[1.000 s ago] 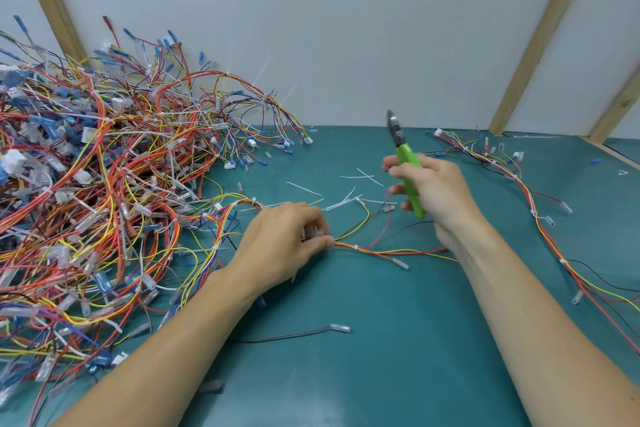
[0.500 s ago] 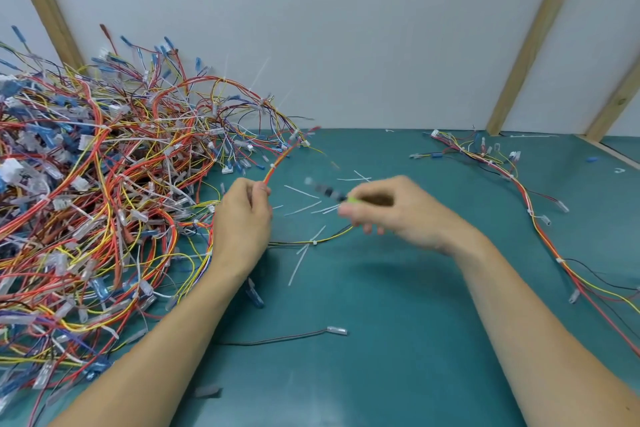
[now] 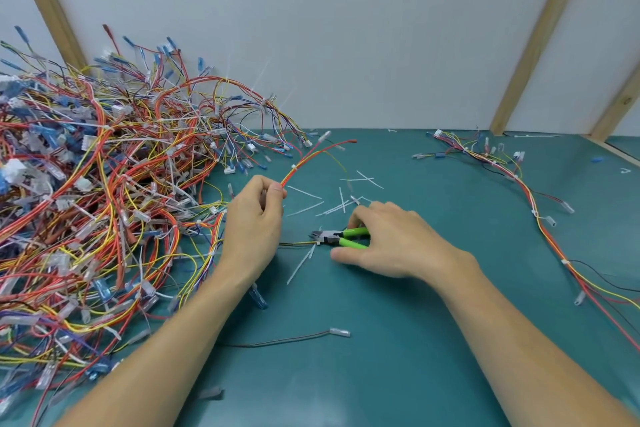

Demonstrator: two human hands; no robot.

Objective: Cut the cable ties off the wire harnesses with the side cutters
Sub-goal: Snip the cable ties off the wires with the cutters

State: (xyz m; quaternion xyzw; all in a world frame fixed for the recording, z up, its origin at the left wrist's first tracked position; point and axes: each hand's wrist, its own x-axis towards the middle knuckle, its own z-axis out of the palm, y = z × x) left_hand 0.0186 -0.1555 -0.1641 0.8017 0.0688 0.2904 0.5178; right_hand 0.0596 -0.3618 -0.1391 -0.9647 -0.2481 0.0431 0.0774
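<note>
A: Green-handled side cutters (image 3: 341, 238) lie low over the teal mat (image 3: 398, 357); the right hand (image 3: 391, 243) grips the handles, fingers curled round them; the jaws point left and sit at a white cable tie (image 3: 316, 245) on a thin yellow-and-black lead (image 3: 294, 244). Whether the jaws have closed on that tie cannot be told.

B: State of the left hand?

A: The left hand (image 3: 256, 215) is raised just left of the cutters; thumb and fingertips pinch a red-and-yellow harness (image 3: 311, 158) that rises up and to the right; a white tie (image 3: 294, 167) remains on it just beyond the pinch.

B: Work completed?

A: Judged from the layout only: loose white tie offcuts (image 3: 332, 208) lie scattered on the mat beyond both hands; one more offcut (image 3: 299, 265) lies just below the cutters; a long harness (image 3: 540, 218) is laid out at the right side of the mat, apart from the rest, probably already handled, though small white bands show on it and it cannot be confirmed as stripped.

B: Work outstanding?

A: The greater part; a large tangled pile of harnesses (image 3: 104, 201) fills the left side of the mat, with many white ties visible among the wires; the harness in hand carries at least one uncut tie; progress is assessed as early.
</note>
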